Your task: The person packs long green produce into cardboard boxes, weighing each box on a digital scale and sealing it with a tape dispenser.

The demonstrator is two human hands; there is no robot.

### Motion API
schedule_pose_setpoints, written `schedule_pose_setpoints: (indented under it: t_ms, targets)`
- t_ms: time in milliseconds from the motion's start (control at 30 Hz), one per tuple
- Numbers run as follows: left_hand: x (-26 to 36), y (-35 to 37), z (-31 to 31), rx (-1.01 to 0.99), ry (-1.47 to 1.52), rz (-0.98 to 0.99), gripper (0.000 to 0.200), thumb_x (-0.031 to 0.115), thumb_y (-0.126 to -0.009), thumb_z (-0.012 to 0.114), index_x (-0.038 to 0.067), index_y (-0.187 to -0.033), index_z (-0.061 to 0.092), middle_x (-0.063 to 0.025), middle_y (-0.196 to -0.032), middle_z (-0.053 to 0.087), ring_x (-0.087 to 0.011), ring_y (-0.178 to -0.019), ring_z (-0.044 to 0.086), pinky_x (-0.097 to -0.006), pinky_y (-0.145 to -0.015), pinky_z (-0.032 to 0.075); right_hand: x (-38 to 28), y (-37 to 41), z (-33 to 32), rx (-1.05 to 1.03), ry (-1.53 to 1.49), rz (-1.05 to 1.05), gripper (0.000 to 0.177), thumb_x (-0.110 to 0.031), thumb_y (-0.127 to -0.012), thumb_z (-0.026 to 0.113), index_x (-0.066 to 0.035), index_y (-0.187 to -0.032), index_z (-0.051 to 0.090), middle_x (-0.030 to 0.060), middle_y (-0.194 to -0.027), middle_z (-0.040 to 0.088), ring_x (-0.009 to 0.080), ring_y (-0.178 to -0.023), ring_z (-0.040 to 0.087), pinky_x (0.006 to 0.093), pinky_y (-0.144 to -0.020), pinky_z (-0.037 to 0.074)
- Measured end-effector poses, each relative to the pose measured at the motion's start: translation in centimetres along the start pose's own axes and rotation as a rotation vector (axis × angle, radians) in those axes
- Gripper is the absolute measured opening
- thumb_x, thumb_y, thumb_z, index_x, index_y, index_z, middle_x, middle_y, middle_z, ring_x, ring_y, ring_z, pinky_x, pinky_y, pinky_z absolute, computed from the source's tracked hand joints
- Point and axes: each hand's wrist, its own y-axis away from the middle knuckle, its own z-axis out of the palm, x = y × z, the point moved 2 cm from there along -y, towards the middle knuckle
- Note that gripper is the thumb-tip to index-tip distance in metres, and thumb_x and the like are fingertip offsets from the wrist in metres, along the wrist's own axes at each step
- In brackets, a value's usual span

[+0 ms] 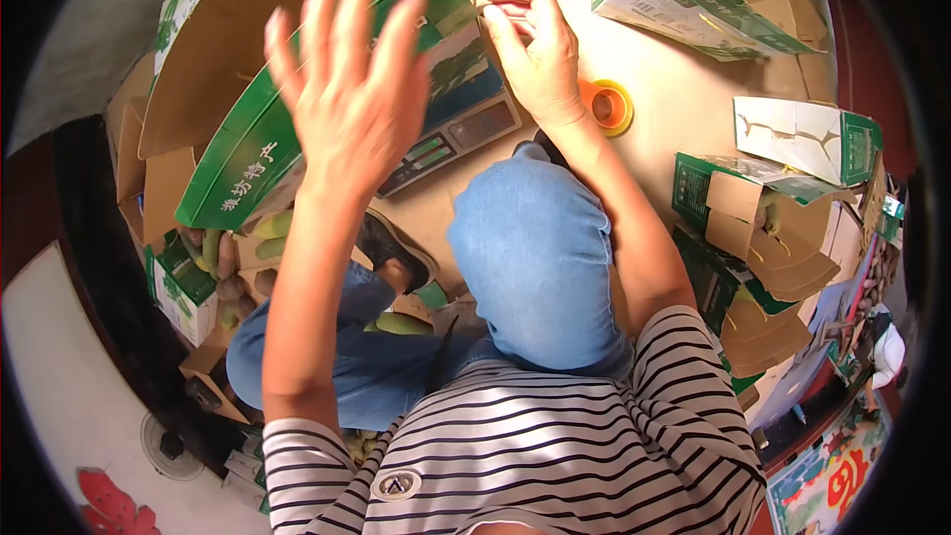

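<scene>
A large green-and-white cardboard box (pixel 238 173) with its flaps up stands in front of me. My left hand (pixel 352 89) is raised over its green flap, fingers spread and slightly blurred, with nothing in it. My right hand (pixel 540 54) is beside the box's right edge, its fingers curled toward the thumb. Whether they grip anything is hidden. Under the box's near right side shows a digital scale (pixel 451 144) with a green display and buttons. Just right of my right wrist lies an orange-and-yellow tape roll (pixel 608 107).
An open green-and-white box (pixel 684 10) stands at the upper right. More boxes (pixel 802 139) are stacked on the right. Long green vegetables (pixel 272 226) and a small box (pixel 183 287) lie at the left near my leg. My bent knee (pixel 530 248) rises between my arms.
</scene>
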Motion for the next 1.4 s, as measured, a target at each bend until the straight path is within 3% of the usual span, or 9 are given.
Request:
schedule_pose_setpoints:
  t_ms: [233,433,567,833,1033,1067,1100,1167,1400]
  targets:
    - [0.5,-8.0,0.1,-0.411,0.155,-0.002,0.069,0.023,-0.071,0.077,0.000,-0.128,0.046,-0.0197,-0.130,0.047,-0.0339,-0.122,0.046,-0.0432,-0.102,0.038,1.1,-1.2,0.6,0.003,-0.095,0.175,0.010,-0.011,-0.091,0.061,-0.002,-0.094,0.058,0.0080,-0.082,0.067,0.0186,-0.074,0.067,0.0300,-0.068,0.053]
    - [-1.0,-4.9,1.6,-0.166,0.120,-0.118,0.084,0.046,-0.072,0.076,0.011,-0.138,0.040,-0.0158,-0.128,0.050,-0.0315,-0.119,0.049,-0.0453,-0.099,0.039,2.9,-2.8,2.2,0.173,-0.290,0.041,0.021,-0.020,-0.099,0.051,-0.002,-0.096,0.060,0.0062,-0.085,0.067,0.0154,-0.071,0.063,0.0260,-0.067,0.050]
    - [-1.9,-2.6,1.7,-0.058,-0.050,-0.165,0.094,0.058,-0.066,0.077,0.006,-0.135,0.042,-0.0145,-0.116,0.055,-0.0301,-0.105,0.056,-0.0432,-0.092,0.042,1.4,-6.4,4.1,-0.125,-0.419,0.074,0.035,-0.030,-0.102,0.039,-0.003,-0.098,0.060,0.0077,-0.076,0.060,0.0253,-0.080,0.057,0.0378,-0.082,0.043]
    - [-2.7,-1.7,2.8,0.095,-0.069,-0.158,0.092,0.065,-0.060,0.076,0.009,-0.129,0.049,-0.0086,-0.103,0.058,-0.0259,-0.096,0.057,-0.0407,-0.085,0.043,2.4,-9.9,5.3,0.090,0.211,-0.384,0.026,-0.024,-0.089,0.064,-0.004,-0.072,0.057,0.0097,-0.065,0.053,0.0270,-0.065,0.057,0.0335,-0.060,0.046]
    - [-2.5,-1.7,3.1,0.076,-0.047,-0.148,0.091,0.065,-0.061,0.075,0.009,-0.128,0.050,-0.0077,-0.102,0.058,-0.0251,-0.095,0.057,-0.0399,-0.084,0.043,3.2,-8.3,1.4,0.330,-0.097,0.038,0.013,-0.016,-0.087,0.065,-0.005,-0.088,0.057,0.0106,-0.081,0.060,0.0218,-0.074,0.059,0.0334,-0.067,0.047]
    - [-2.6,-1.8,3.0,0.079,-0.052,-0.153,0.091,0.065,-0.061,0.075,0.009,-0.128,0.050,-0.0077,-0.102,0.058,-0.0250,-0.095,0.057,-0.0399,-0.084,0.043,1.9,-6.7,0.2,0.225,-0.158,0.234,0.014,-0.015,-0.085,0.066,-0.005,-0.092,0.059,0.0151,-0.092,0.062,0.0274,-0.087,0.060,0.0358,-0.079,0.047]
    - [-2.7,-1.7,2.9,0.081,-0.058,-0.156,0.091,0.065,-0.062,0.075,0.009,-0.128,0.050,-0.0076,-0.102,0.058,-0.0249,-0.095,0.057,-0.0398,-0.084,0.043,3.8,-5.2,-0.1,0.192,-0.223,0.124,0.016,-0.017,-0.098,0.054,-0.002,-0.099,0.057,0.0026,-0.086,0.062,0.0128,-0.078,0.059,0.0241,-0.068,0.048]
    - [-2.5,-1.6,2.8,0.080,-0.070,-0.148,0.090,0.065,-0.061,0.076,0.009,-0.128,0.050,-0.0074,-0.101,0.058,-0.0245,-0.095,0.057,-0.0395,-0.084,0.042,0.9,-2.2,-1.0,0.102,0.089,-0.168,0.013,-0.011,-0.084,0.070,-0.006,-0.095,0.065,0.0064,-0.087,0.062,0.0149,-0.071,0.061,0.0252,-0.061,0.050]
    - [-2.5,-1.1,3.0,0.205,-0.048,-0.069,0.089,0.066,-0.061,0.075,0.009,-0.126,0.051,-0.0050,-0.096,0.057,-0.0227,-0.090,0.056,-0.0383,-0.079,0.041,-0.3,-0.7,-0.5,-0.135,0.114,-0.173,0.020,-0.015,-0.079,0.073,-0.009,-0.097,0.067,0.0066,-0.102,0.059,0.0222,-0.091,0.062,0.0330,-0.079,0.053]
